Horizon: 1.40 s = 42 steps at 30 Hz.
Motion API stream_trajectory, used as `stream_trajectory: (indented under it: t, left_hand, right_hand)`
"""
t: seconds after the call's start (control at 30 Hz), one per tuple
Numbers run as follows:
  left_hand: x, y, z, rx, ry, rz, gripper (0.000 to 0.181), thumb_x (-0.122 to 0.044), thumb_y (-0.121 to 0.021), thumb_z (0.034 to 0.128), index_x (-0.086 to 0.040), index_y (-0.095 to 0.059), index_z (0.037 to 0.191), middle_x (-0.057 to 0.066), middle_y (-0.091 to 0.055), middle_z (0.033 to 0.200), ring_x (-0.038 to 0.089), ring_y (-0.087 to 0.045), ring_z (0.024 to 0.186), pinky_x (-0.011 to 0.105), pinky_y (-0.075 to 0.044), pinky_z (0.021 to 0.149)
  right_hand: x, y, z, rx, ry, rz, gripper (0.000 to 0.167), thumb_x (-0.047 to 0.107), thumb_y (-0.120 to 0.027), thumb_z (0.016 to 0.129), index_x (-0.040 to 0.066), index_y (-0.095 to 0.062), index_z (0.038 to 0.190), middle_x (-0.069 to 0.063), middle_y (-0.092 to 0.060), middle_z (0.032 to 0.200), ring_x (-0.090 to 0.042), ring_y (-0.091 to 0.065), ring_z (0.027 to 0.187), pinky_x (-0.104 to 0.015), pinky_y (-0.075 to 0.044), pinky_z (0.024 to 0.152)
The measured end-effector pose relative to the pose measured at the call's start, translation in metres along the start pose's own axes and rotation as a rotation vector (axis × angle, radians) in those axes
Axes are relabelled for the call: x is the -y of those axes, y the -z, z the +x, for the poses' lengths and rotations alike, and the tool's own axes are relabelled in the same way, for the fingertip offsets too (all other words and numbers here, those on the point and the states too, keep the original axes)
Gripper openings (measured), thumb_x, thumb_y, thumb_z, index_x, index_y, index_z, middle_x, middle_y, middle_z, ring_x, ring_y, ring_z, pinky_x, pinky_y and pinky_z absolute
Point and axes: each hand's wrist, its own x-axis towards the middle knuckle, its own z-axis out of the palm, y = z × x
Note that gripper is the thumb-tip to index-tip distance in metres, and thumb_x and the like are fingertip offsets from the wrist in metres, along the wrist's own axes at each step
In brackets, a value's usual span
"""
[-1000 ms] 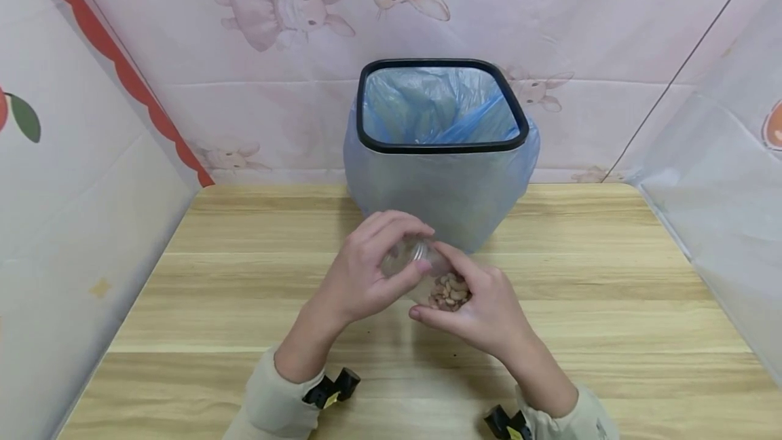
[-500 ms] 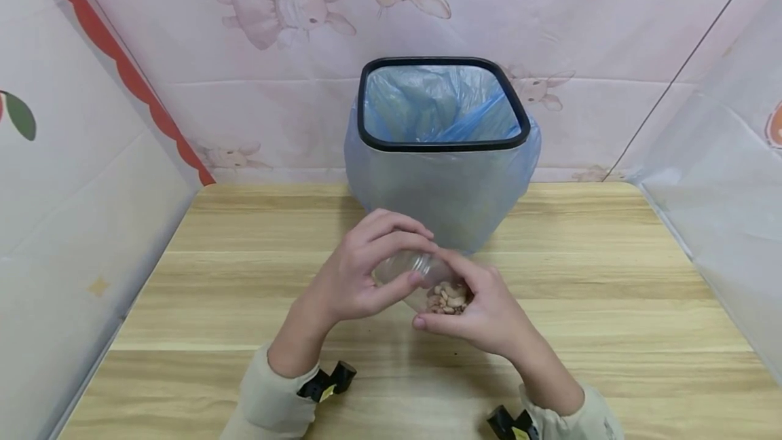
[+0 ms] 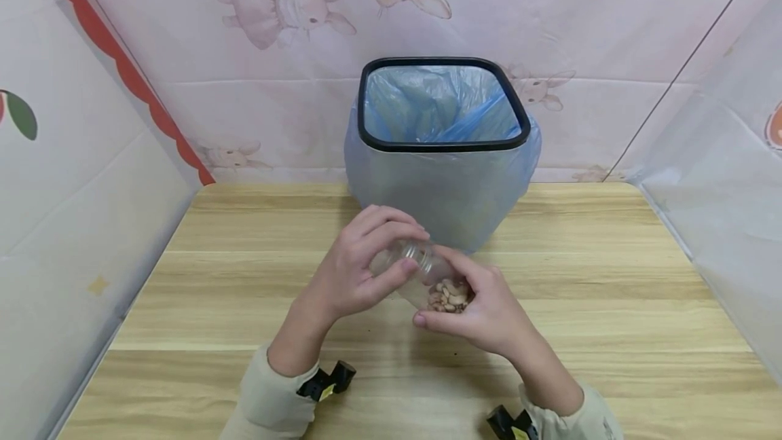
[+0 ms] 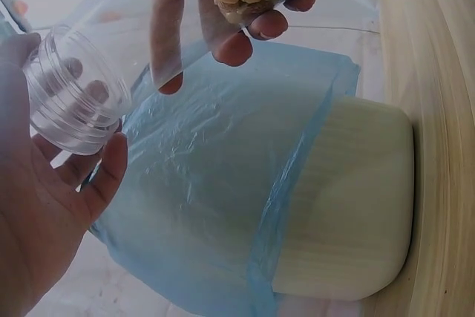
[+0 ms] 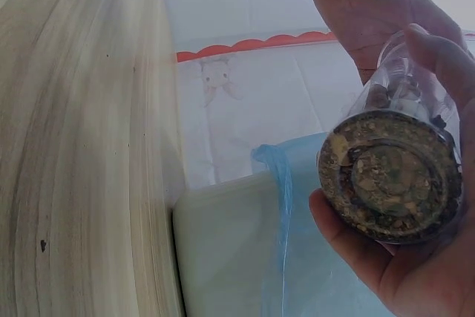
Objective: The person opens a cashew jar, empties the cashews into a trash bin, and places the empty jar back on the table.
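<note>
the left hand curls its fingers round the ridged neck of a clear, smooth jar, tipped over the bench. by the bench's far edge stands a bin; its black rim seems to pin the crinkly blue bag. tan, nut-like bits bunch at the jar's base. the right hand grasps there with its fingers; 2 hands likely keep it steady.

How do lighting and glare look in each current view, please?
Head: fairly even light, with soft shadows on the table; left wrist: pale glints on the blue bag, the upper left corner washed out; right wrist: the underside of the jar looks dim, the upper right corner bright.
</note>
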Motion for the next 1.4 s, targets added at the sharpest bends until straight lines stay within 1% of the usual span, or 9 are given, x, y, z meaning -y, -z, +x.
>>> stream_trajectory:
  t: [0.23, 0.43, 0.53, 0.67, 0.83, 0.93, 1.07, 1.2, 1.4]
  left_hand:
    - [0.002, 0.003, 0.001, -0.006, 0.001, 0.007, 0.042, -0.039, -0.039, 0.1074, -0.01, -0.07, 0.112, 0.006, -0.065, 0.112, 0.021, -0.059, 0.107, 0.035, -0.048, 0.092]
    - [0.01, 0.007, -0.001, -0.063, 0.043, -0.031, 0.049, -0.042, -0.033, 0.1082, -0.005, -0.065, 0.11, 0.009, -0.064, 0.111, 0.022, -0.06, 0.105, 0.035, -0.048, 0.094]
    - [0.012, 0.008, -0.004, -0.076, 0.101, -0.077, 0.051, -0.048, -0.036, 0.1054, -0.004, -0.061, 0.11, 0.009, -0.064, 0.112, 0.023, -0.06, 0.108, 0.034, -0.047, 0.096]
    - [0.014, 0.009, -0.007, -0.039, 0.169, -0.142, 0.046, -0.047, -0.043, 0.1009, -0.004, -0.054, 0.114, 0.01, -0.063, 0.116, 0.022, -0.059, 0.107, 0.032, -0.047, 0.094]
    - [0.016, 0.015, -0.017, 0.026, 0.232, -0.217, 0.035, -0.027, -0.055, 0.0978, -0.005, -0.05, 0.125, 0.01, -0.059, 0.124, 0.024, -0.058, 0.101, 0.031, -0.049, 0.091]
    - [0.017, 0.021, -0.024, 0.057, 0.257, -0.244, 0.041, -0.021, -0.067, 0.0942, -0.006, -0.05, 0.129, 0.011, -0.056, 0.127, 0.025, -0.058, 0.104, 0.031, -0.052, 0.092]
    - [0.019, 0.027, -0.03, 0.074, 0.261, -0.208, 0.044, -0.015, -0.084, 0.0801, -0.009, -0.056, 0.112, 0.011, -0.055, 0.125, 0.024, -0.057, 0.112, 0.032, -0.051, 0.096]
    - [0.02, 0.03, -0.033, 0.077, 0.22, -0.143, 0.045, -0.016, -0.092, 0.07, -0.014, -0.05, 0.085, 0.009, -0.056, 0.119, 0.023, -0.059, 0.107, 0.028, -0.049, 0.089]
    - [0.021, 0.032, -0.032, 0.063, 0.128, -0.092, 0.05, -0.034, -0.086, 0.0785, -0.015, -0.04, 0.07, 0.006, -0.056, 0.112, 0.021, -0.061, 0.102, 0.03, -0.051, 0.087]
  right_hand:
    - [-0.001, 0.002, 0.001, -0.012, -0.016, 0.001, 0.072, 0.037, -0.09, 0.071, 0.032, -0.057, 0.136, 0.016, -0.071, 0.099, -0.009, -0.064, 0.087, -0.028, -0.051, 0.073]
    - [-0.001, 0.004, 0.003, -0.027, -0.014, -0.019, 0.075, 0.038, -0.09, 0.07, 0.03, -0.058, 0.137, 0.017, -0.071, 0.097, -0.011, -0.058, 0.081, -0.028, -0.047, 0.069]
    - [-0.002, 0.005, 0.003, -0.028, -0.017, -0.021, 0.074, 0.038, -0.09, 0.071, 0.029, -0.058, 0.138, 0.016, -0.072, 0.097, -0.011, -0.058, 0.081, -0.029, -0.047, 0.069]
    - [-0.001, 0.006, 0.003, -0.027, -0.022, -0.012, 0.074, 0.038, -0.09, 0.072, 0.031, -0.058, 0.138, 0.016, -0.072, 0.097, -0.011, -0.061, 0.083, -0.029, -0.048, 0.07]
    - [-0.002, 0.008, 0.002, -0.029, -0.037, 0.009, 0.074, 0.036, -0.09, 0.072, 0.032, -0.058, 0.137, 0.015, -0.072, 0.098, -0.01, -0.065, 0.088, -0.029, -0.052, 0.074]
    - [-0.002, 0.009, 0.001, -0.034, -0.048, 0.022, 0.074, 0.036, -0.091, 0.071, 0.032, -0.058, 0.137, 0.012, -0.071, 0.101, -0.011, -0.066, 0.088, -0.029, -0.055, 0.074]
    - [-0.002, 0.011, 0.001, -0.043, -0.059, 0.034, 0.075, 0.034, -0.091, 0.07, 0.031, -0.059, 0.137, 0.009, -0.071, 0.102, -0.012, -0.066, 0.086, -0.03, -0.056, 0.071]
    - [-0.003, 0.013, 0.001, -0.048, -0.057, 0.036, 0.075, 0.032, -0.091, 0.07, 0.027, -0.059, 0.138, 0.01, -0.071, 0.099, -0.012, -0.067, 0.086, -0.03, -0.056, 0.072]
    - [-0.002, 0.015, 0.001, -0.058, -0.053, 0.057, 0.075, 0.03, -0.092, 0.07, 0.024, -0.059, 0.137, 0.006, -0.072, 0.102, -0.014, -0.068, 0.087, -0.03, -0.057, 0.072]
